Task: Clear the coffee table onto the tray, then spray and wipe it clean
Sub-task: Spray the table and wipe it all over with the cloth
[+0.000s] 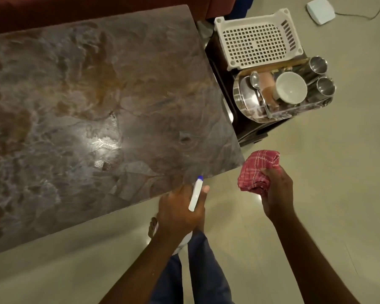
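Note:
The dark marble-patterned coffee table (97,106) fills the left of the view, with a faint mist over its near right corner. My left hand (178,209) grips a white spray bottle (195,194) with a blue nozzle pointed at that corner. My right hand (276,194) holds a bunched red checked cloth (257,170) just off the table's right corner, above the floor. The tray (294,115) on a dark stand to the right carries a steel plate, a spoon, a white cup and two steel tumblers.
A white perforated plastic basket (257,40) sits behind the tray on the same dark stand (250,132). A white box with a cable (320,10) lies on the tiled floor at the top right. A maroon sofa (75,9) borders the table's far side.

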